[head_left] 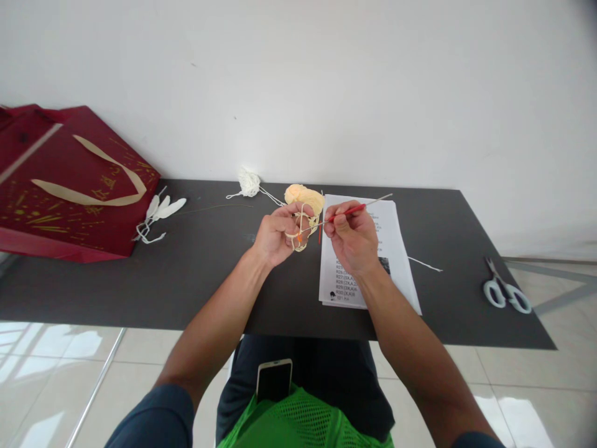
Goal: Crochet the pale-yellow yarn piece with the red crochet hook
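Note:
My left hand (276, 235) is closed on a small loop of pale yellow yarn (302, 214), with strands running round its fingers. A small orange piece (299, 237) sits on the yarn by the fingertips. In my right hand (353, 239) is a crochet hook (349, 212) with a red grip, held between thumb and fingers. Its thin metal shaft reaches left to the yarn at my left hand. Just behind the hands lies a pale yellow ball of yarn (304, 196). Exactly how the hook's tip meets the loop is too small to tell.
Printed sheets (345, 292) lie beneath my right hand on the dark table (209, 280). Scissors (506, 292) rest at the right end. A white yarn ball (249, 182) is at the back, white feather-like pieces (165, 208) beside a red bag (69, 193). A phone (274, 379) is on my lap.

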Tool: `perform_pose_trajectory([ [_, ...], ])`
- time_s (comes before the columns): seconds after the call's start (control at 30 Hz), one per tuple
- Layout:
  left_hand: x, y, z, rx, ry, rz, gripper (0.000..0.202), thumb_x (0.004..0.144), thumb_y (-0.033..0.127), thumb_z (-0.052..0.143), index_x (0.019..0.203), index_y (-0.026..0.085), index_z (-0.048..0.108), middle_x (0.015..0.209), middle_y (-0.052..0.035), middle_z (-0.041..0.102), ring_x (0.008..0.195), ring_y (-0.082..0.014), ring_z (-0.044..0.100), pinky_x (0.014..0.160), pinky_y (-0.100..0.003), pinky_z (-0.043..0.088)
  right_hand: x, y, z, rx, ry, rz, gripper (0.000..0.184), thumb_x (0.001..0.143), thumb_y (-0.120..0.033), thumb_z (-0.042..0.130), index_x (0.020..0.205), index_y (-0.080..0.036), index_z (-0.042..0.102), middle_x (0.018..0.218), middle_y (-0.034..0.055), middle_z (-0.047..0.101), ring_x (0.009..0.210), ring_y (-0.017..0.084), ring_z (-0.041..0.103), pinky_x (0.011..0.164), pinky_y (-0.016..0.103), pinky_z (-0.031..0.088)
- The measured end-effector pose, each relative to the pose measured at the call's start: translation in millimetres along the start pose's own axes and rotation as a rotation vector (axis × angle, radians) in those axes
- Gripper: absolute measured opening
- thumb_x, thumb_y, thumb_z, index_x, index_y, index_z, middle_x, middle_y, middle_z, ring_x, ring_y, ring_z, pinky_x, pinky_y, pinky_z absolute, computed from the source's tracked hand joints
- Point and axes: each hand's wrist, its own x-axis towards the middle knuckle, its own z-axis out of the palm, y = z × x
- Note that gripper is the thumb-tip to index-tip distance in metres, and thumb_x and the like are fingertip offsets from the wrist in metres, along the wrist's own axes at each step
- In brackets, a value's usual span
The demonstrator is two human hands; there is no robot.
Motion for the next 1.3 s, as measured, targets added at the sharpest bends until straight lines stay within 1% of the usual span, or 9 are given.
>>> perform_pose_trajectory([
  [0.13,0,0,-0.1,0.05,0.045,0.087,0.03,0.055,0.008,0.063,0.084,0.016,0.068,0.052,0.004,0.051,0.041,-0.005,0.031,0.042,-0.021,0.02,1,1,-2,0.099,0.04,0.126,0.025,0.077,-0.031,0.086,0.085,-0.023,0.064,0.083,-0.004,0.068,0.062,0.004,0.057,0.056,0.017,0.051],
  [0.23,1,-3,-0.9,0.164,0.122,0.241,0.02,0.061,0.009,0.072,0.079,0.016,0.068,0.064,0.0018,0.061,0.045,-0.0036,0.038,0.044,-0.019,0.021,1,3,-1,0.19,0.098,0.229,0.022,0.078,-0.03,0.085,0.083,-0.021,0.065,0.086,-0.0044,0.069,0.066,0.003,0.061,0.058,0.013,0.055],
  [0.33,3,-9,-2.3,0.329,0.212,0.446,0.013,0.067,0.012,0.078,0.076,0.016,0.069,0.063,0.0028,0.061,0.052,-0.0051,0.048,0.052,-0.019,0.035,0,7,3,0.231,0.156,0.267,0.02,0.077,-0.029,0.086,0.082,-0.019,0.069,0.087,-0.0034,0.073,0.071,0.002,0.067,0.065,0.009,0.059],
  [0.4,4,-13,-2.3,0.418,0.25,0.504,0.014,0.071,0.014,0.078,0.084,0.017,0.072,0.069,0.0017,0.066,0.059,-0.0069,0.055,0.06,-0.021,0.043,-3,11,7,0.225,0.191,0.24,0.019,0.076,-0.028,0.087,0.082,-0.019,0.071,0.088,-0.0027,0.075,0.075,0.003,0.071,0.073,0.01,0.062],
  [0.53,5,-18,1.4,0.489,0.292,0.502,0.044,0.078,0.016,0.074,0.121,0.021,0.07,0.076,0.0006,0.069,0.068,-0.0118,0.064,0.067,-0.024,0.048,-9,20,14,0.168,0.232,0.148,0.018,0.078,-0.029,0.086,0.082,-0.02,0.071,0.089,-0.0011,0.079,0.081,0.008,0.076,0.079,0.016,0.065],
  [0.63,4,-20,6.0,0.541,0.364,0.525,0.061,0.077,0.016,0.074,0.136,0.022,0.063,0.076,0.002,0.067,0.066,-0.0117,0.061,0.064,-0.024,0.047,-10,24,16,0.136,0.263,0.123,0.018,0.079,-0.03,0.084,0.085,-0.021,0.07,0.089,-0.0013,0.079,0.079,0.008,0.077,0.077,0.016,0.066],
  [0.73,3,-22,9.9,0.581,0.411,0.558,0.063,0.077,0.016,0.074,0.138,0.022,0.061,0.074,0.0036,0.064,0.063,-0.01,0.057,0.064,-0.023,0.046,-9,24,17,0.12,0.285,0.106,0.02,0.08,-0.034,0.083,0.088,-0.022,0.069,0.089,-0.0015,0.079,0.076,0.008,0.076,0.073,0.015,0.064],
  [0.87,2,-24,13.1,0.598,0.42,0.585,0.058,0.079,0.018,0.074,0.136,0.021,0.062,0.078,0.0025,0.066,0.066,-0.0097,0.058,0.067,-0.022,0.047,-8,23,20,0.128,0.304,0.09,0.022,0.081,-0.035,0.082,0.091,-0.024,0.066,0.088,-0.0026,0.079,0.073,0.008,0.074,0.071,0.018,0.064],
  [1.3,0,-23,21.9,0.484,0.433,0.578,0.054,0.075,0.016,0.076,0.127,0.02,0.062,0.083,0.0013,0.068,0.067,-0.0094,0.064,0.066,-0.022,0.051,-9,21,21,0.114,0.216,0.08,0.016,0.084,-0.035,0.079,0.087,-0.025,0.068,0.089,-0.0037,0.076,0.07,0.007,0.068,0.069,0.02,0.061],
])
